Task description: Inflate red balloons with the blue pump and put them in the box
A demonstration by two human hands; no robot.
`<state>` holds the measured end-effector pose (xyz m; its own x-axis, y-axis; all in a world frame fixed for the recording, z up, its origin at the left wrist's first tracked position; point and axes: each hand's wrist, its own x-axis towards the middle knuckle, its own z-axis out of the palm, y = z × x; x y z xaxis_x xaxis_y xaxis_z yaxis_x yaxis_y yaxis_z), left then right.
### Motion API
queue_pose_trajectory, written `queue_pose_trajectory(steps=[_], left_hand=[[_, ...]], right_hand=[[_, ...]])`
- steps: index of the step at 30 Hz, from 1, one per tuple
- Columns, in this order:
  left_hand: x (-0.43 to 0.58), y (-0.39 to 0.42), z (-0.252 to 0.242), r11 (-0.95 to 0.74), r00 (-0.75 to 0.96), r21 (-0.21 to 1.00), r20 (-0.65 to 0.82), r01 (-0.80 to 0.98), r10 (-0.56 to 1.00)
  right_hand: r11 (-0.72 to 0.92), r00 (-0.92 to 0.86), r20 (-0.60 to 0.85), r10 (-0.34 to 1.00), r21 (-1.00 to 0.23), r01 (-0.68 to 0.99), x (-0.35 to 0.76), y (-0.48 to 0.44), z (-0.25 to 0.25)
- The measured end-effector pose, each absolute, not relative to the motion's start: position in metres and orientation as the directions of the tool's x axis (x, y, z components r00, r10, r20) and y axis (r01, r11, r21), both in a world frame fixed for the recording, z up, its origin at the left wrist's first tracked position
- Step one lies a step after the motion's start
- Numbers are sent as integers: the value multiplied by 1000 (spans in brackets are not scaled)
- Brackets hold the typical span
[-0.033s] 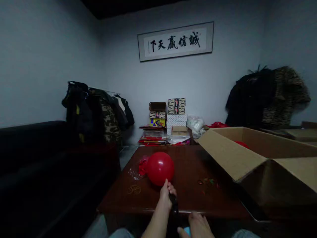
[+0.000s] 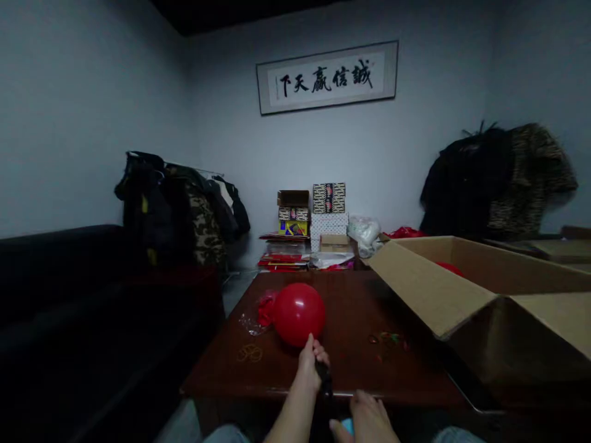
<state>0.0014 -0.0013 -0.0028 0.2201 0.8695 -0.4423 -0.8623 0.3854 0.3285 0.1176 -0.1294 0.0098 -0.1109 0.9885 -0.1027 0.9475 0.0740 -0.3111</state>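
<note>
A round red balloon rests inflated on the dark brown table, just beyond my hands. My left hand is closed, pinching the balloon's neck onto the tip of a black pump that runs down toward my lap. My right hand sits low at the frame's bottom edge, its fingers curled on the pump's lower end beside a light-blue part. Most of the pump is hidden below the table edge.
A big open cardboard box fills the table's right side. Rubber bands, flat red balloons in plastic and small coloured bits lie on the table. A dark sofa stands left, and stacked boxes stand by the far wall.
</note>
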Motion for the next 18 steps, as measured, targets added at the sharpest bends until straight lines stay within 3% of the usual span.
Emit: queue_pose_trajectory(steps=[10,18], left_hand=[[11,-14,-12,208,34,601,-288,-772,957],[11,-9,-14,284,97,573,-334,-769,938]], right_hand=[[58,-40,60,997,-352,934,98,-101,25],[37,-50,-30,998,-327,944,101,-107,7]])
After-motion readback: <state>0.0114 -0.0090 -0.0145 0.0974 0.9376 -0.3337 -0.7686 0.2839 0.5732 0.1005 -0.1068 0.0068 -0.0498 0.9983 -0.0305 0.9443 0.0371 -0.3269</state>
